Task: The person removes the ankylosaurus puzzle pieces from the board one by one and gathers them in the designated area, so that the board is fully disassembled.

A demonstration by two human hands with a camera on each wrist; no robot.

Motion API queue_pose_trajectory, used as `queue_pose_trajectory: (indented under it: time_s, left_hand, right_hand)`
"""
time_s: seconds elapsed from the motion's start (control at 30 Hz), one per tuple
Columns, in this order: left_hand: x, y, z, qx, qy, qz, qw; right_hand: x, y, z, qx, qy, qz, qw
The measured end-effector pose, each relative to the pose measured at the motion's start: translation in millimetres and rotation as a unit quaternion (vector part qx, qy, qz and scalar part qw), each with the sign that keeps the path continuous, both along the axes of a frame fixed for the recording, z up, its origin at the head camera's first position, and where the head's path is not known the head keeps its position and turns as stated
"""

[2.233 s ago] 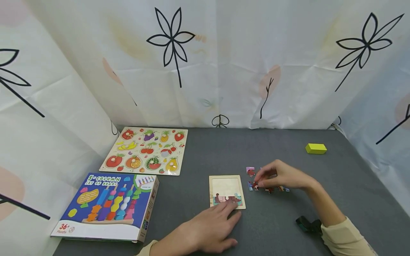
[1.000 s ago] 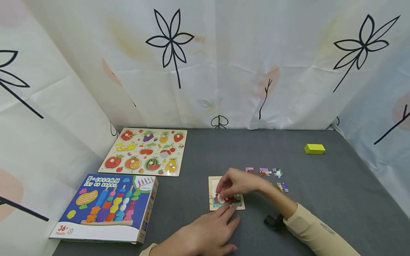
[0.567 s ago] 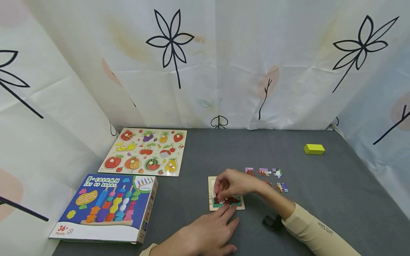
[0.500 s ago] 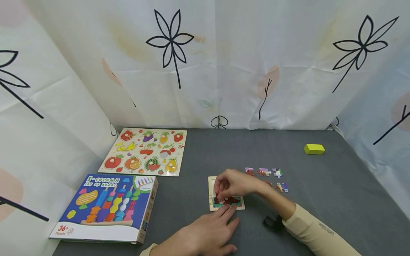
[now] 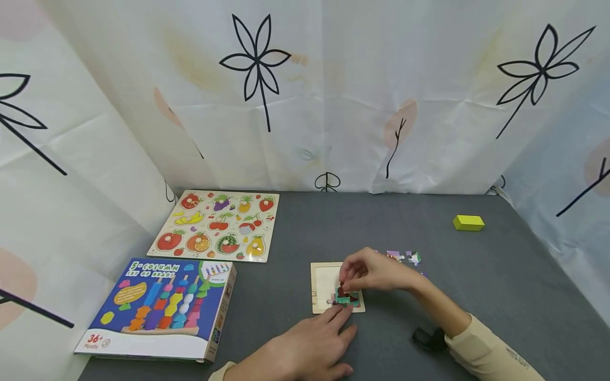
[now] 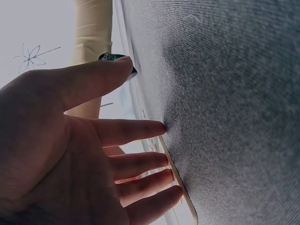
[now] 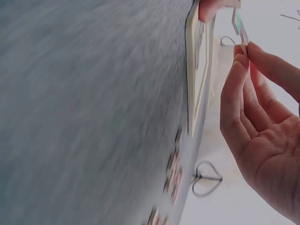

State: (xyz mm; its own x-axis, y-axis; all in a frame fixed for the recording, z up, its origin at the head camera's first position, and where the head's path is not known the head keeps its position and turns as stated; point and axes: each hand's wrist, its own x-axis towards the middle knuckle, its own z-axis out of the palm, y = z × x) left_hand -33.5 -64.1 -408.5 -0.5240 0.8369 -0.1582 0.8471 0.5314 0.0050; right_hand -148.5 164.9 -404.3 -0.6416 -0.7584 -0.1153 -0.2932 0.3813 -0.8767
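Above the wooden puzzle tray (image 5: 320, 280), my right hand (image 5: 381, 272) pinches a teal and brown jigsaw piece (image 5: 344, 297) between thumb and fingertips. The right wrist view shows the piece (image 7: 237, 22) held up and tilted, clear of the tray; whether more than one piece is joined there I cannot tell. Bare wood shows at the tray's upper and left parts. Pieces in its lower right are partly hidden by the hands. My left hand (image 5: 310, 341) lies with fingers extended, the fingertips touching the tray's near edge.
Loose jigsaw pieces (image 5: 413, 258) lie right of the tray, some behind the right hand. A yellow block (image 5: 469, 223) sits farther back right. At left are a fruit puzzle board (image 5: 238, 214) and a bead-set box (image 5: 157, 307). A patterned curtain (image 5: 357, 132) closes the back.
My right hand went from the loose pieces to the tray, then shifted slightly right with a piece lifted. The tray's lower left now shows bare wood. My left hand stayed put.
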Motion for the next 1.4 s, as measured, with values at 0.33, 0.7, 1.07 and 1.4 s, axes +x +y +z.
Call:
queue_pose_trajectory:
  time_s: [0.33, 0.7, 1.07, 1.4]
  left_hand:
    - [-0.7, 0.9, 0.9, -0.001, -0.007, 0.003, 1.0]
    - [0.8, 1.3, 1.9, 0.016, 0.014, 0.011, 0.9997]
    - [-2.9, 4.0, 3.2, 0.008, -0.062, 0.02, 0.9978]
    - [-1.0, 4.4, 2.0, 0.013, -0.037, 0.016, 0.9991]
  right_hand:
    - [13.5, 46.9, 6.5, 0.003, -0.016, -0.031, 0.9994]
    - [21.6, 62.6, -4.8, 0.022, -0.032, -0.026, 0.9989]
    - [23.2, 61.5, -1.2, 0.034, -0.014, -0.035, 0.9987]
    - [19.1, 46.6, 2.8, 0.019, -0.025, -0.022, 0.9993]
